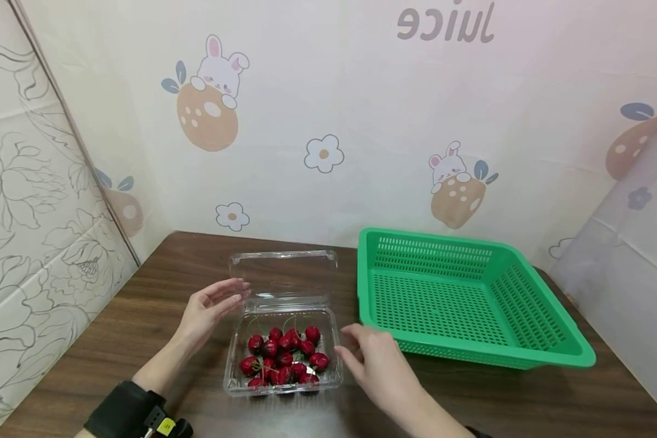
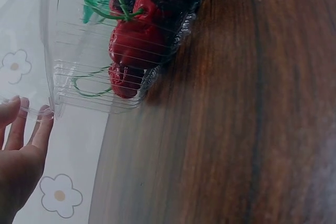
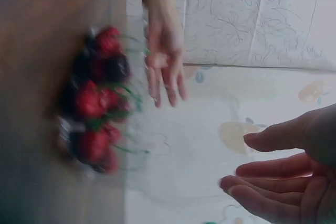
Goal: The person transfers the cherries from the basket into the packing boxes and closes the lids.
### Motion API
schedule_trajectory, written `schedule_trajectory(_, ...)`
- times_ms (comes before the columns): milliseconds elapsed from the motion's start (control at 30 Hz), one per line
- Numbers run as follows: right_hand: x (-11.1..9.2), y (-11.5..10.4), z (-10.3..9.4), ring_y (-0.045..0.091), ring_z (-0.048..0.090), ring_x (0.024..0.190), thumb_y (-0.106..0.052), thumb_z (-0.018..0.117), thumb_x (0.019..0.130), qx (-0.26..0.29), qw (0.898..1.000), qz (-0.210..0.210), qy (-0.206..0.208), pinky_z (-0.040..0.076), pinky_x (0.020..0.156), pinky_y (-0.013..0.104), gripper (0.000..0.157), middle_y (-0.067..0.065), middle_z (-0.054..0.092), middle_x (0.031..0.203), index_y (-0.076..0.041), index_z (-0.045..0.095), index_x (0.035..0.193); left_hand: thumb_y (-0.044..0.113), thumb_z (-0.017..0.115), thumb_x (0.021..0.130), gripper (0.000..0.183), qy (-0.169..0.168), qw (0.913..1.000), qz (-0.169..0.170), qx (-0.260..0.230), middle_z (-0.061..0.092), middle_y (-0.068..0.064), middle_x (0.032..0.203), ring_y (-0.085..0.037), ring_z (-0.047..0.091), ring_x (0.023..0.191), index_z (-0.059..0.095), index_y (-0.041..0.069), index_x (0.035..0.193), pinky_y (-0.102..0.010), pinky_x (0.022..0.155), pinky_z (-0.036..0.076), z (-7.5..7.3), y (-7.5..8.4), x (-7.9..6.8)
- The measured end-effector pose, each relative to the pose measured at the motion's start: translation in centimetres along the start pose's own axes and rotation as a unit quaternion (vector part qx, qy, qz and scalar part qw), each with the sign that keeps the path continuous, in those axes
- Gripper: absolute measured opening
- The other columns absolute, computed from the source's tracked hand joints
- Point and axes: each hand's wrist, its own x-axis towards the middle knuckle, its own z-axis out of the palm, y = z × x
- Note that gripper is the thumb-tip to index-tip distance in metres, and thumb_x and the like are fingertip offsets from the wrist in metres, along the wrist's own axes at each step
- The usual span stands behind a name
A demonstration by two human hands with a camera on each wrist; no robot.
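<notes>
A clear plastic clamshell box (image 1: pixel 231 371) stands on the table with its transparent lid (image 1: pixel 285 254) raised at the back. Dark red cherries (image 1: pixel 285 359) with thin green stems lie inside it. Beside the lid's left edge is my left hand (image 1: pixel 210 310), fingers and thumb extended; in the left wrist view its fingertips (image 2: pixel 46 112) are at the clear plastic edge, but whether they press it I cannot tell. My right hand (image 1: pixel 380 365) hovers near the box's right side, thumb and fingers apart, nothing between them in the right wrist view.
A green perforated plastic basket (image 1: pixel 547 356) sits on the right of the brown wooden table (image 1: pixel 142 316). A pale printed curtain (image 1: pixel 328 73) hangs behind, and a flower-patterned sheet (image 1: pixel 33 201) is at the left. A black band (image 1: pixel 121 409) is on my left wrist.
</notes>
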Motion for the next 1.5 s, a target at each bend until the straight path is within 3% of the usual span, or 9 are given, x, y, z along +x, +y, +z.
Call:
schedule_trajectory(167,1.5,-0.8,-1.8,0.001,0.048,0.053,-0.012,0.068,0.076,-0.053,0.996,-0.032,0.066,0.039,0.047,0.016,0.018,-0.002,0.059,0.072,-0.003,0.063,0.091,0.0,0.054,0.085,0.039,0.001,0.9999,0.012,-0.001,0.057,-0.015,0.113,-0.021,0.055,0.102,0.041,-0.015,0.119,-0.032,0.082,0.043,0.1,-0.1,-0.1)
schedule_trajectory(400,4.1,-0.9,-2.7,0.015,0.056,0.063,-0.014,0.069,0.077,-0.128,0.976,-0.104,0.141,0.045,0.053,0.023,0.029,0.008,0.06,0.085,0.0,0.061,0.101,-0.004,0.054,0.084,0.035,0.005,0.9996,0.021,-0.017,0.059,-0.013,0.111,-0.024,0.055,0.103,0.044,-0.014,0.117,-0.032,0.082,0.043,0.1,-0.2,-0.3)
schedule_trajectory(567,5.9,-0.8,-2.4,0.022,0.056,0.085,-0.011,0.069,0.076,-0.146,0.968,-0.135,0.152,0.048,0.068,0.031,0.033,0.01,0.058,0.093,0.002,0.059,0.105,-0.002,0.055,0.084,0.035,0.009,0.9999,0.013,-0.006,0.059,-0.013,0.111,-0.022,0.055,0.103,0.047,-0.012,0.116,-0.03,0.083,0.043,0.0,0.0,-0.4)
schedule_trajectory(733,6.9,-0.6,-1.8,0.022,0.055,0.086,-0.008,0.069,0.075,-0.148,0.965,-0.154,0.15,0.047,0.073,0.031,0.029,0.01,0.058,0.092,0.001,0.061,0.102,-0.002,0.056,0.083,0.034,0.012,0.9998,0.013,0.002,0.06,-0.01,0.11,-0.021,0.055,0.102,0.048,-0.011,0.115,-0.03,0.082,0.043,0.0,-0.1,-0.6)
schedule_trajectory(900,6.9,-0.6,-1.6,0.019,0.056,0.078,-0.005,0.07,0.074,-0.138,0.966,-0.159,0.15,0.047,0.069,0.029,0.019,0.007,0.059,0.084,-0.001,0.064,0.091,-0.003,0.056,0.083,0.033,0.014,0.9994,0.02,0.023,0.06,-0.011,0.108,-0.02,0.056,0.101,0.049,-0.013,0.113,-0.029,0.081,0.044,0.1,-0.1,-0.6)
schedule_trajectory(1067,6.3,-0.6,-1.5,0.017,0.055,0.073,-0.004,0.071,0.072,-0.124,0.966,-0.164,0.16,0.045,0.066,0.03,0.014,0.004,0.058,0.079,-0.004,0.064,0.085,-0.003,0.057,0.083,0.029,-0.006,0.9956,0.045,0.083,0.059,-0.014,0.108,-0.019,0.056,0.098,0.052,-0.011,0.11,-0.03,0.079,0.046,0.0,0.5,-0.6)
schedule_trajectory(1267,5.2,-0.3,-1.3,0.015,0.053,0.069,-0.001,0.072,0.069,-0.104,0.964,-0.18,0.168,0.043,0.061,0.028,0.015,0.0,0.057,0.075,-0.008,0.063,0.079,-0.014,0.049,0.08,0.027,-0.039,0.9834,0.079,0.159,0.062,-0.001,0.098,-0.013,0.059,0.085,0.051,-0.015,0.107,-0.025,0.07,0.048,-0.5,1.9,-0.8)
schedule_trajectory(1367,4.4,-0.2,-1.1,0.013,0.053,0.069,-0.002,0.073,0.068,-0.101,0.962,-0.188,0.169,0.042,0.061,0.027,0.017,-0.001,0.057,0.075,-0.009,0.063,0.079,-0.012,0.046,0.084,0.024,-0.036,0.9818,0.082,0.168,0.063,-0.004,0.099,-0.015,0.059,0.088,0.053,-0.012,0.107,-0.026,0.072,0.047,-0.4,2.8,-0.6)
schedule_trajectory(1500,3.3,-0.1,-0.8,0.011,0.053,0.07,-0.001,0.074,0.067,-0.091,0.958,-0.208,0.175,0.04,0.059,0.025,0.018,-0.003,0.057,0.076,-0.01,0.062,0.078,0.005,0.046,0.091,0.022,-0.001,0.9803,0.067,0.186,0.064,-0.013,0.097,-0.015,0.06,0.09,0.057,-0.008,0.105,-0.027,0.073,0.047,0.1,4.2,-0.6)
